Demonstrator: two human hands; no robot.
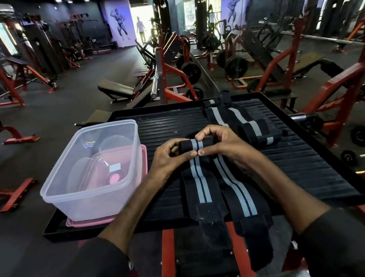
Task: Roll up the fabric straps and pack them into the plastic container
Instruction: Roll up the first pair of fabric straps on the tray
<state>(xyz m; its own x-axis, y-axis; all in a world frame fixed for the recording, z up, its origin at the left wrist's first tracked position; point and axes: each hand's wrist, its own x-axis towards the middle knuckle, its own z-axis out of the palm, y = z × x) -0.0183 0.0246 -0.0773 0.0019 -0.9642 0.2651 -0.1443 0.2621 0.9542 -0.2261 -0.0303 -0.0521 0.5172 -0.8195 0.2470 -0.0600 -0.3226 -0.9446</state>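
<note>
- Straps [199, 183]: woven elastic cloth, matt black, grey stripes; fuzzy fastening patch seen at near end.
- Container [68, 189]: clear plastic, smooth, glossy.
- Lid [88, 222] beneath: pink plastic, smooth.
- Platform [294, 159]: ribbed black rubber, matt, dusty.
- Frame [169, 255]: red painted metal.

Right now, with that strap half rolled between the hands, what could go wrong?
1. The roll is pinched only at its ends by the left hand and right hand; a slip could let it unwind.
2. The unrolled tail hangs over the black tray's front edge and may drag or skew the roll.
3. A second strap lies touching it and could get caught up.
</note>
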